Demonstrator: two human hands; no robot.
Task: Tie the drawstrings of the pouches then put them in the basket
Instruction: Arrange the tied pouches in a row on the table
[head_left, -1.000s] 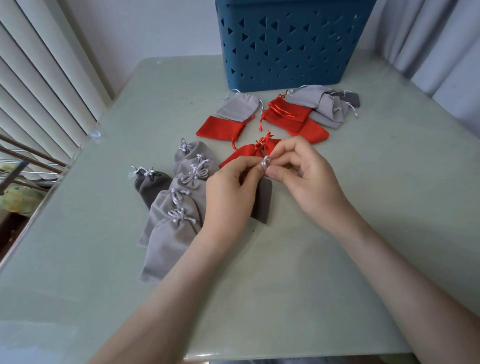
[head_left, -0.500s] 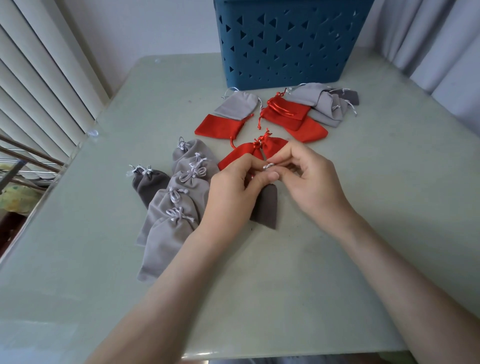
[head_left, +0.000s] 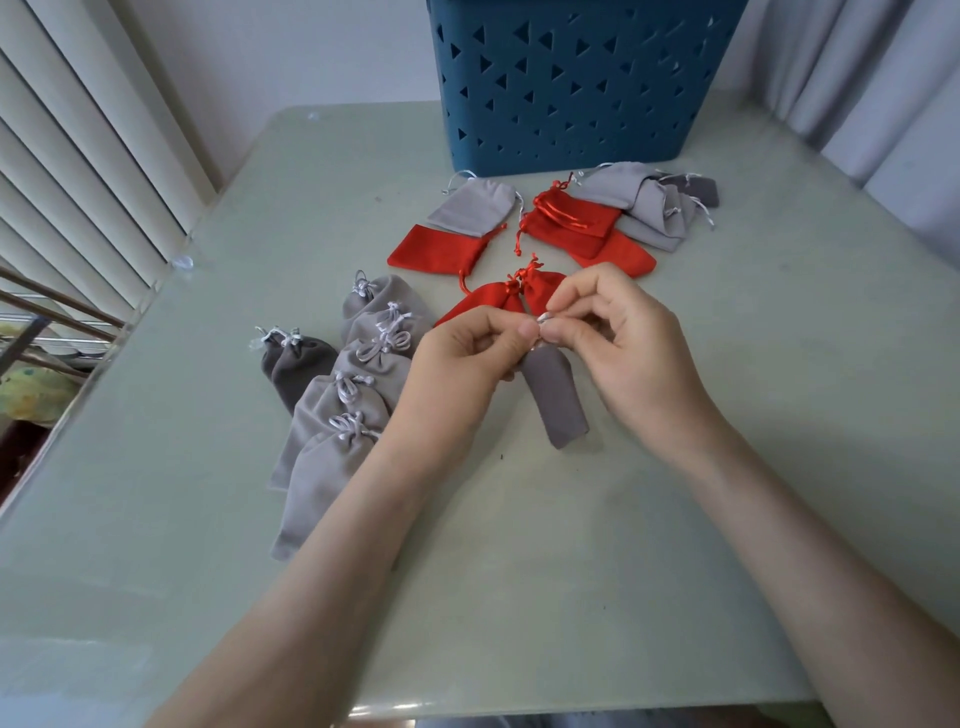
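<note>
A dark grey pouch (head_left: 556, 397) hangs from my two hands above the middle of the table. My left hand (head_left: 465, 364) and my right hand (head_left: 623, 343) each pinch its pale drawstring at the pouch's mouth, fingertips almost touching. A row of tied grey pouches (head_left: 343, 415) lies to the left of my left hand. Just beyond my hands lie two tied red pouches (head_left: 498, 301). Flat red pouches (head_left: 441, 252) and flat grey pouches (head_left: 644, 208) sit nearer the blue basket (head_left: 576, 83) at the back.
The pale green table (head_left: 779, 364) ends at a window with blinds (head_left: 78, 156) on the left. A curtain (head_left: 883, 104) hangs at the back right. The basket's perforated front wall faces me.
The dark grey pouch has swung out from behind my left hand and shows more of its length. My fingertips have shifted slightly while working the drawstring.
</note>
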